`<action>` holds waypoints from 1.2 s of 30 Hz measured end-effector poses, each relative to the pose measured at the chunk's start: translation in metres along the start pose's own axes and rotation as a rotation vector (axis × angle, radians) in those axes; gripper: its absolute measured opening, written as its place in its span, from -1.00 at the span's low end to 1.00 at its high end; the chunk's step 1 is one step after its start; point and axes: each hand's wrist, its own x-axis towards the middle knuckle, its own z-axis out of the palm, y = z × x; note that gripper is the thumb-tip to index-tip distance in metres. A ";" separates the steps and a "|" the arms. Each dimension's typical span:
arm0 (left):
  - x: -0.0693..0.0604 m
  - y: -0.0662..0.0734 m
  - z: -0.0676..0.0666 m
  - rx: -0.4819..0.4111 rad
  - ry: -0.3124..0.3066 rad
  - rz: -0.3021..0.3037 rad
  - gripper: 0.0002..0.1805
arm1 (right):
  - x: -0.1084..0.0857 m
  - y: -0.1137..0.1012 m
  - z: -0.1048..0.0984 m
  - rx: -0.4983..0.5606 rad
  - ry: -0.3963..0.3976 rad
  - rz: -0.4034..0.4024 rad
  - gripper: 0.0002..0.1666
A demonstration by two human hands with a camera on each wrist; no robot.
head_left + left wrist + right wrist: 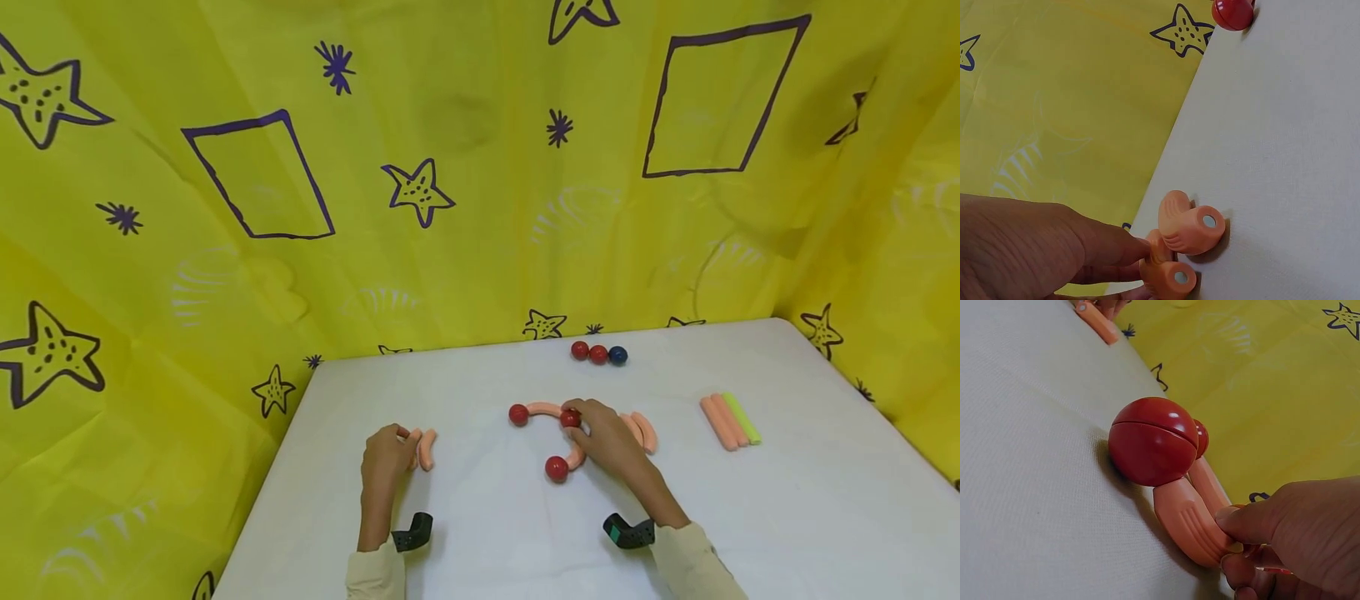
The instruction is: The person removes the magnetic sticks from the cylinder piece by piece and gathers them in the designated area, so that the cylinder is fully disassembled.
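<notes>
On the left of the table, my left hand pinches a curved peach-orange magnetic rod between thumb and fingers. A second curved rod lies right beside it; pale magnet discs show in their ends. My right hand holds a red ball with thumb and fingertips. From that ball one curved rod runs to a red ball on the left. Another curved rod joins it to the nearer red ball. The held ball is mostly hidden by fingers in the right wrist view.
Loose curved rods lie just beyond my right hand. Further right, straight orange rods sit alongside a green one. Two red balls and a dark blue ball line the back, near a yellow patterned curtain.
</notes>
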 end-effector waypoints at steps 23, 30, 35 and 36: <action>0.001 0.003 -0.005 -0.013 0.012 -0.011 -0.72 | 0.004 -0.002 -0.001 -0.015 -0.005 -0.009 -0.57; -0.001 0.015 -0.005 -0.012 0.084 0.014 -0.77 | 0.004 -0.005 0.000 -0.041 0.025 0.036 -0.47; -0.004 0.038 0.007 -0.047 0.158 0.195 -0.86 | 0.006 -0.006 0.005 -0.032 0.033 0.031 -0.46; -0.004 0.043 0.011 -0.053 0.156 0.236 -0.87 | 0.007 -0.006 0.007 -0.015 0.025 0.028 -0.46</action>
